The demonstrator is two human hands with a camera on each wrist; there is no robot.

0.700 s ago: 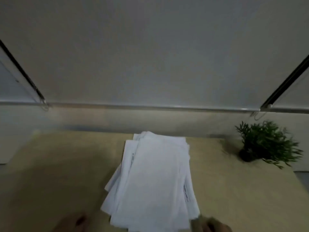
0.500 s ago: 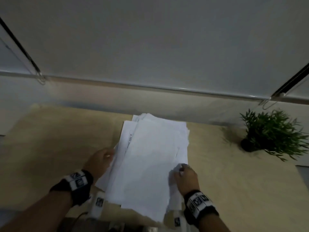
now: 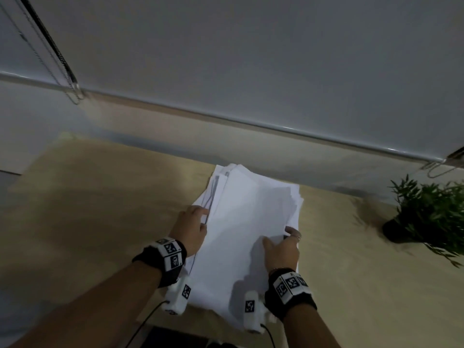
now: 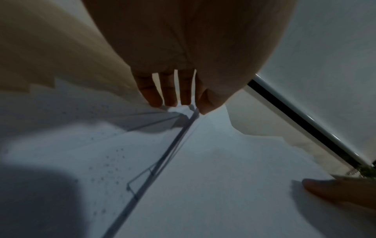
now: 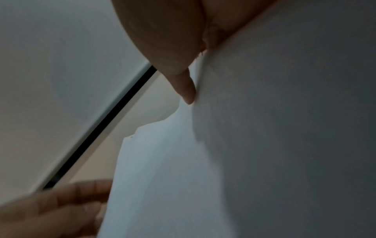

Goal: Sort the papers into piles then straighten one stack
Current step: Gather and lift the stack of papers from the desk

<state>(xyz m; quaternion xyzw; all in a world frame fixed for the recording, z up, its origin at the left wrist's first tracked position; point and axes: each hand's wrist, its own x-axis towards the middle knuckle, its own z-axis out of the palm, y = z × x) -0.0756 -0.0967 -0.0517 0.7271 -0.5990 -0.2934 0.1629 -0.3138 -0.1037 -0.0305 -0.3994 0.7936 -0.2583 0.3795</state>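
Fingers (image 4: 168, 95) of the left hand (image 3: 191, 229) reach out nearly straight, their tips touching the left margin of the papers (image 3: 251, 222) — nothing is curled round a sheet there, so that hand lies released against the pile. From the left wrist view the four tips come down side by side onto the fanned left edges, where a thin printed line runs along one sheet.

On the other side, the right hand (image 3: 282, 249) is at the right edge of the pile, its thumb laid on the top sheet and its fingers bent round the edge, pinching the upper sheets. A ring shows on one finger. In the right wrist view the thumb presses flat against a sheet that rises close to the camera, and the left hand's fingers appear blurred at the lower left.

Those papers lie in one loose, uneven white pile on the light wooden table (image 3: 100, 209), roughly at its middle, with the far corners splayed and the near end overhanging the table's front edge. Some sheets on the left show faint print.

Both wrists carry dark bands with white marker blocks (image 3: 170, 252) — black-and-white patterns on each face. A small green potted plant (image 3: 426, 217) stands on the table well to the right of the pile, near the grey wall (image 3: 251, 59).
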